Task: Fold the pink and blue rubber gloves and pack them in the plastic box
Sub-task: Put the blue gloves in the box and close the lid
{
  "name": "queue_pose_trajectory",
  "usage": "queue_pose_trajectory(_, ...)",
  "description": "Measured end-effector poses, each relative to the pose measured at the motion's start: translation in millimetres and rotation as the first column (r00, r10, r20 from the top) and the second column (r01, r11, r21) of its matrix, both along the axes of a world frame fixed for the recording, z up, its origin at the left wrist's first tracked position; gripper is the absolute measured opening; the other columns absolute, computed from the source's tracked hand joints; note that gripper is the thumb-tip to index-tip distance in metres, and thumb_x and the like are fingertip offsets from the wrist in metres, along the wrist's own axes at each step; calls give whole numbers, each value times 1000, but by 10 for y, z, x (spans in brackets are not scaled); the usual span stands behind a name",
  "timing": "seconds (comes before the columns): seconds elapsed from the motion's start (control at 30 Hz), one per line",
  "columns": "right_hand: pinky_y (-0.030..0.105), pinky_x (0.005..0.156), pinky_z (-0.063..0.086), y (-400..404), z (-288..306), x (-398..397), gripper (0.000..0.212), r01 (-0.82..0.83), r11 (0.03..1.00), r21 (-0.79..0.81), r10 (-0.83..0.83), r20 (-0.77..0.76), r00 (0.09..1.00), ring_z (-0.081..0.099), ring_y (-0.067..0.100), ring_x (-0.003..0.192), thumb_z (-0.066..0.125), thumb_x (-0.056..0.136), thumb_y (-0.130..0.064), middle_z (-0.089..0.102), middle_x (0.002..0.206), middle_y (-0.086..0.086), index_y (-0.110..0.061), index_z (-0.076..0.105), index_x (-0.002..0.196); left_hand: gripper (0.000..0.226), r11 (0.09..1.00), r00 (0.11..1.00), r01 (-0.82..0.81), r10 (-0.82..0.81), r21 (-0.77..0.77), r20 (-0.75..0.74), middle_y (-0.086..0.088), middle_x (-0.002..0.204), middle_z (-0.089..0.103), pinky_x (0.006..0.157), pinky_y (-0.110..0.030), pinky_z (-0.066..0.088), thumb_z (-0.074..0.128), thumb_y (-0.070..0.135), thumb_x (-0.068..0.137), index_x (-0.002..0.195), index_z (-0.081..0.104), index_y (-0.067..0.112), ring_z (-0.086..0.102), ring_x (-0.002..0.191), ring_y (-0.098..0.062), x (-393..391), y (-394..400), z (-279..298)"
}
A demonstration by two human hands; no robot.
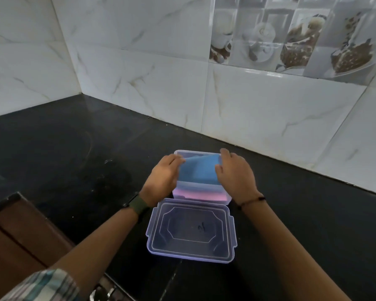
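A clear plastic box (pixel 201 197) stands on the black counter, a little right of centre. A folded blue glove (pixel 197 172) sits at the top of the box, its far edge tilted up. Pink glove material (pixel 195 194) shows through the box's near wall, under the blue. My left hand (pixel 163 175) grips the blue glove's left side. My right hand (pixel 234 173) grips its right side. The fingertips of both hands are hidden by the glove and the box.
The box's clear lid (pixel 191 230) lies flat on the counter just in front of the box, inner side up. Tiled walls (pixel 269 109) meet in a corner behind. A brown wooden cabinet edge (pixel 20 231) is at the lower left.
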State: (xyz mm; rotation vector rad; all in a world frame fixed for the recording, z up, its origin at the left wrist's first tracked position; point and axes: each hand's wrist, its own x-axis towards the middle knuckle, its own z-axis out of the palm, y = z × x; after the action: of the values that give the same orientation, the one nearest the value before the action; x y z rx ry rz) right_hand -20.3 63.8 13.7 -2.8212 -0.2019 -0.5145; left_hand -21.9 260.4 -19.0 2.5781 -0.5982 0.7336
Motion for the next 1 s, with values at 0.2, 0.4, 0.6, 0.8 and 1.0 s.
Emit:
queue_pose_trajectory(0.2, 30, 82, 58, -533, -439, -708, 29, -496, 840, -221, 493, -73, 867, 66, 21, 94, 75, 75, -6, 71, 104, 5, -14, 69, 103, 48, 904, 968, 249, -224, 347, -111, -4, 101, 72, 79, -21, 57, 85, 1, 54, 98, 72, 15, 68, 95, -15, -675, 741, -431)
queue_pose_trajectory(0.4, 23, 103, 39, -753, -863, -737, 46, -538, 814, -221, 445, -358, 821, 38, 12, 126, 53, 91, -20, 43, 144, -9, -35, 46, 135, 55, 806, 925, 352, -220, 477, -311, 0, 121, 66, 87, -19, 54, 84, 14, 61, 112, 66, 24, 64, 112, -14, -806, 913, -595)
queue_pose_trajectory(0.6, 24, 110, 32, -831, -952, -794, 42, -521, 826, -214, 451, -303, 840, 33, 13, 134, 52, 93, -24, 44, 144, -9, -30, 48, 135, 44, 830, 936, 338, -246, 444, -251, 4, 109, 71, 81, -19, 58, 85, 16, 60, 101, 68, 25, 67, 104, -13, -790, 866, -615)
queue_pose_trajectory(0.8, 0, 101, 27, -933, -972, -925, 36, -477, 874, 93, 484, -256, 837, 42, 1, 128, 56, 90, -6, 47, 138, -9, -23, 62, 121, 24, 950, 949, 274, -240, 154, -204, 2, 107, 68, 92, -14, 50, 62, 13, 76, 96, 60, 27, 49, 109, -1, -888, 895, -799)
queue_pose_trajectory(1.0, 6, 83, 49, -860, -810, -1039, 39, -169, 756, 633, 318, -129, 939, 58, -12, 103, 55, 87, 1, 63, 109, -21, -37, 65, 93, 26, 882, 930, -58, -123, -467, -347, 18, 93, 58, 83, -21, 52, 47, 11, 89, 77, 54, 33, 56, 97, 2, -1050, 651, -597)
